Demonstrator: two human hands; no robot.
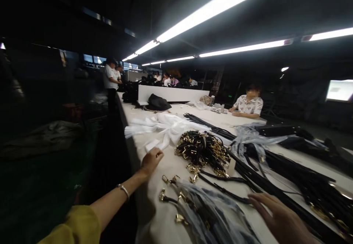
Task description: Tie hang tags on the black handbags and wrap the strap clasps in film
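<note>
My left hand is over the table's left edge, beside white wrapping sheets; its fingers are bent together, and whether they hold anything is hidden. On the right, my right hand has its fingers at the end of a thin black strap with a gold clasp. Between the hands lie black straps in clear plastic, gold clasps sticking out at their left end. Beyond them sits a heaped bundle of black straps with gold hardware.
Long black straps run along the right of the white table. Clear plastic lies behind them. Farther off are a black bag, a white divider and a seated person. More people are in the background.
</note>
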